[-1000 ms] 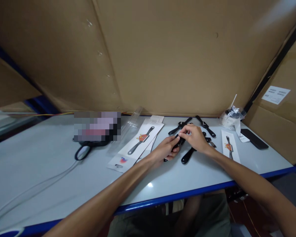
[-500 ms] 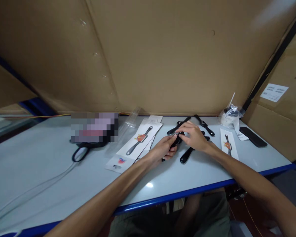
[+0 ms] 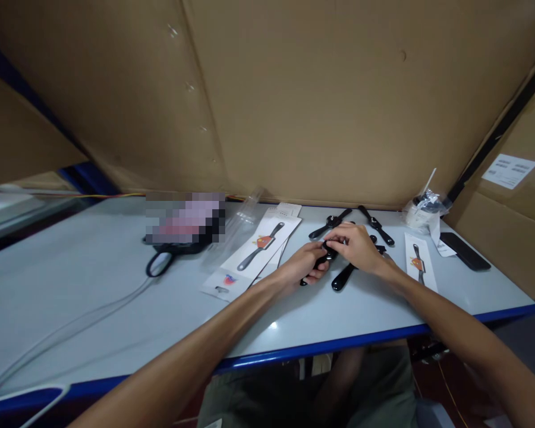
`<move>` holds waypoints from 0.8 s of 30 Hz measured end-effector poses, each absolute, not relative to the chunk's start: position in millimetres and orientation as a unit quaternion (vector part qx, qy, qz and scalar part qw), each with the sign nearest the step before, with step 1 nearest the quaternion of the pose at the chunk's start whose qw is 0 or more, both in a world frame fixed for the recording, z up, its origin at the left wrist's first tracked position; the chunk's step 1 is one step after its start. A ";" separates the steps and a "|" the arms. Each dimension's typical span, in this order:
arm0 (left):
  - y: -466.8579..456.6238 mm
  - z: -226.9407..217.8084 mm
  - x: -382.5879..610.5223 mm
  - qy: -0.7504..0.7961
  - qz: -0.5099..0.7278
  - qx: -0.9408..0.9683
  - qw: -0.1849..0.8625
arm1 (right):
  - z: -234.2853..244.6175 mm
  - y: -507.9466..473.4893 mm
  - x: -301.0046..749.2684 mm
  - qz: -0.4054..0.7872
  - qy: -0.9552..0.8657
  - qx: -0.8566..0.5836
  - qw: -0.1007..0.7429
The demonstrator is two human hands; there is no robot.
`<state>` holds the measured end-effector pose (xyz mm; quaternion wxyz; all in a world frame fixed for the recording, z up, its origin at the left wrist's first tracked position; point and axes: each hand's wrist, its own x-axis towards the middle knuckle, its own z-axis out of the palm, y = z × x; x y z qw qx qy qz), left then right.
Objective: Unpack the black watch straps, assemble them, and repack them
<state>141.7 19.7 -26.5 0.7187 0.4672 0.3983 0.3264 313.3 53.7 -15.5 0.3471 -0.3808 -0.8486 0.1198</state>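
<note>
- Just right of the frame's centre, below mid-height, a glossy black tool (image 3: 330,254) is held above the table; its middle is largely hidden by fingers.
- Its lower part is gripped in the left hand (image 3: 305,263), with fingers curled around it and the thumb laid along the top.
- The tool's upper end is met by the bent thumb and fingertips of the right hand (image 3: 356,246); whether they are closed on it cannot be told.
- Beneath the right hand, a loose handled tool (image 3: 344,277), also black, is partly covered.
- Behind the hands, two more black tools are laid slantwise: a back left tool (image 3: 330,224) and a back right tool (image 3: 376,225).
- Left of the hands, a white printed card (image 3: 261,244), with a picture of such a tool, is overlapped on other white cards, beside clear plastic packaging (image 3: 245,211).
- Right of the hands, a similar narrow card (image 3: 420,261) is seen, then a flat black object (image 3: 466,251) near a plastic-wrapped cup (image 3: 419,217) with a straw.
- Left of centre, a blurred-out object (image 3: 185,223) with a black loop is joined by a pale cable (image 3: 93,309).
- Everything is set on a pale, blue-edged table (image 3: 93,261), backed across the upper frame by a brown cardboard wall (image 3: 303,107).
</note>
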 end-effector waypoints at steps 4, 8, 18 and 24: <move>18.0 -25.2 141.6 0.405 0.318 0.475 0.714 | -14.7 53.2 312.1 0.143 -0.832 -0.402 0.354; 17.1 -23.3 141.8 0.406 0.312 0.482 0.710 | -15.3 53.7 313.2 0.101 -0.836 -0.404 0.357; 20.9 -26.8 141.6 0.407 0.323 0.463 0.717 | -19.8 57.8 322.0 -0.022 -0.868 -0.366 0.335; 19.8 -26.0 140.7 0.401 0.319 0.469 0.719 | -21.1 53.1 320.0 -0.019 -0.894 -0.307 0.325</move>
